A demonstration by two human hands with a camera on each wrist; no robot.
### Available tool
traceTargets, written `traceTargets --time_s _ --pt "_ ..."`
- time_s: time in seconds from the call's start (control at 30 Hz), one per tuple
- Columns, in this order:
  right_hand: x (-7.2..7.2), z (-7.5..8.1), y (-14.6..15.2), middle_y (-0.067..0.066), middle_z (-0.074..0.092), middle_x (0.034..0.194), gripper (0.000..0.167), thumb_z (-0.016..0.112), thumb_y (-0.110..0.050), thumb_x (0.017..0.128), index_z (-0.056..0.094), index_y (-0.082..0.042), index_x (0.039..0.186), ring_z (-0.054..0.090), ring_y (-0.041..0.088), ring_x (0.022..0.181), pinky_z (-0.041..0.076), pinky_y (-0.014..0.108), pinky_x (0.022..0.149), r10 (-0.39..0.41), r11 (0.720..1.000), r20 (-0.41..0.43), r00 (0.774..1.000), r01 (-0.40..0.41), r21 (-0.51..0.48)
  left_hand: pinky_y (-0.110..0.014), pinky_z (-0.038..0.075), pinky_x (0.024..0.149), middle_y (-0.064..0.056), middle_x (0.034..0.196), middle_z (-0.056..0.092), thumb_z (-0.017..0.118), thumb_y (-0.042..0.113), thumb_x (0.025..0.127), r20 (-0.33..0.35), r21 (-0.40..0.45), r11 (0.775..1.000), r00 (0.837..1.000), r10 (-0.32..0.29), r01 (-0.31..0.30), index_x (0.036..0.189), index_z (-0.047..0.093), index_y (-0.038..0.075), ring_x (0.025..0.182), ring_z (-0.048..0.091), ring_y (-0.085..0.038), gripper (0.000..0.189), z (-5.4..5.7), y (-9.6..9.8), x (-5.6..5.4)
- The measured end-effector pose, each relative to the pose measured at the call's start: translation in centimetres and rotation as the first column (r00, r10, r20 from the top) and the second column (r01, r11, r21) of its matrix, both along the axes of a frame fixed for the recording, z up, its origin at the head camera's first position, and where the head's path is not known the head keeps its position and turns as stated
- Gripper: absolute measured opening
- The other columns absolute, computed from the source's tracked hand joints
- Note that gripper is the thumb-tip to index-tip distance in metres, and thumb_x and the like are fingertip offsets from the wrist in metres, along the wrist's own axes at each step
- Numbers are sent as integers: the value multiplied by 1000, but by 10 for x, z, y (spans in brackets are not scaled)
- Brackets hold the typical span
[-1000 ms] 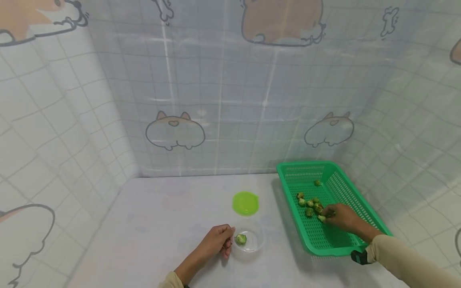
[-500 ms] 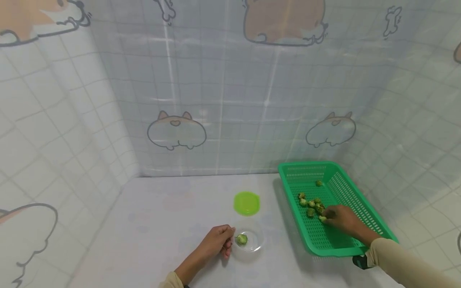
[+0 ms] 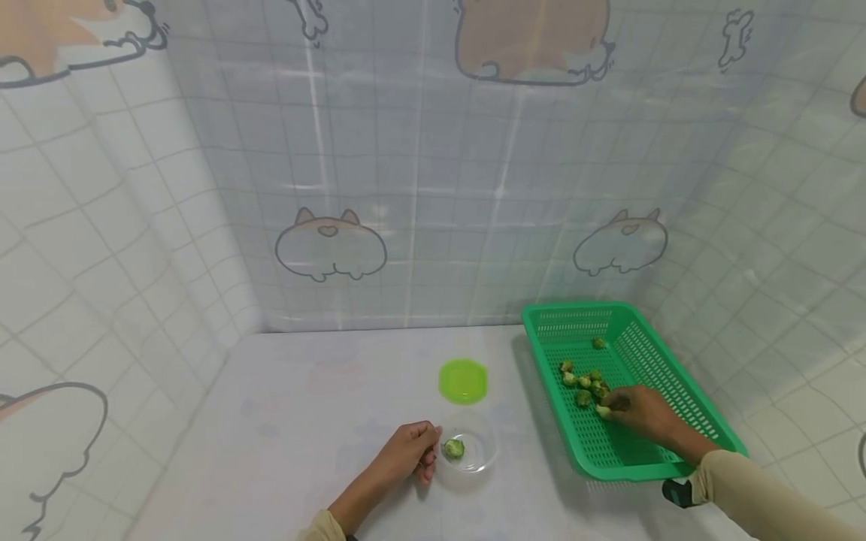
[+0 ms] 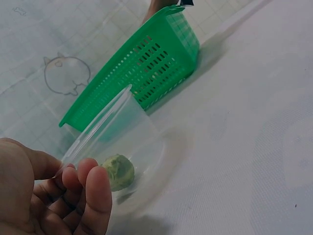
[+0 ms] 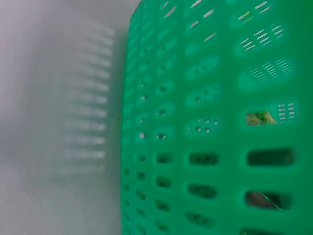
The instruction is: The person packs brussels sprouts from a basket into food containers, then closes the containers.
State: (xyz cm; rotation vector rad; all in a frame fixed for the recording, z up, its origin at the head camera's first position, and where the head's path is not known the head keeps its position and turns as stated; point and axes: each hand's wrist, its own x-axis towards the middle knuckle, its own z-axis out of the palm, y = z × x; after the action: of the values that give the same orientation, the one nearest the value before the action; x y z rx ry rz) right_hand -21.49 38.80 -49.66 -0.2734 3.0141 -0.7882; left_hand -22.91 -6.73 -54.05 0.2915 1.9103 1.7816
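Observation:
My left hand [image 3: 406,453] pinches the near-left rim of a clear plastic bowl [image 3: 482,453] standing on the table. One green Brussels sprout [image 3: 453,449] lies inside the bowl, seen also in the left wrist view, where thumb and fingers [image 4: 95,196] close on the rim. Inside the green plastic basket [image 3: 573,451], my right hand [image 3: 646,415] reaches down and pinches a pale Brussels sprout [image 3: 604,412] between its fingertips. Several more sprouts [image 3: 582,398] cluster just left of those fingers. In the right wrist view the basket's slotted wall [image 5: 225,142] hides most of the hand.
A lime-green lid [image 3: 463,382] lies flat on the white table [image 3: 325,406] behind the bowl. One lone sprout [image 3: 598,343] sits toward the basket's far end. Tile-patterned sheeting [image 3: 419,188] with cartoon dogs stands at the back and both sides.
Almost nothing differs. The right hand and the pinched sprout stay at nearly the same spot in the basket, and the left hand keeps its grip on the bowl. The head view shifts slightly.

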Motion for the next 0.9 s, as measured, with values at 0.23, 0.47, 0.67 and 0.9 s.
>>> traceTargets --time_s 0.23,0.47,0.67,0.9 --pt "5 10 -7 14 72 105 20 74 -11 91 73 -3 109 69 30 91 58 37 70 -24 996 43 999 27 -90 -24 53 47 0 67 52 53 33 106 -2 10 1000 1000 0 0 82 55 0 51 55 -12 40 -2 -1 0" --pt "10 18 -18 12 72 109 24 75 -17 91 73 -6 113 70 27 94 59 32 72 -22 991 42 999 28 -135 -23 52 47 0 67 52 52 32 106 1 10 1000 1000 -2 2 83 55 1 51 55 -13 39 -3 -2 1" --pt "15 25 -27 12 72 111 27 74 -20 92 71 -8 116 69 30 99 59 33 74 -23 982 58 998 34 -185 -23 52 47 0 67 52 53 32 106 4 17 1000 1000 -3 3 83 54 -1 51 55 -12 40 -2 -2 1" --pt "17 31 -34 9 72 115 30 74 -28 93 72 -13 118 68 30 105 59 39 80 -38 967 88 995 58 -246 -23 52 47 0 67 52 53 32 106 3 23 1000 1000 -3 3 83 54 -2 52 55 -12 41 -2 -2 2"
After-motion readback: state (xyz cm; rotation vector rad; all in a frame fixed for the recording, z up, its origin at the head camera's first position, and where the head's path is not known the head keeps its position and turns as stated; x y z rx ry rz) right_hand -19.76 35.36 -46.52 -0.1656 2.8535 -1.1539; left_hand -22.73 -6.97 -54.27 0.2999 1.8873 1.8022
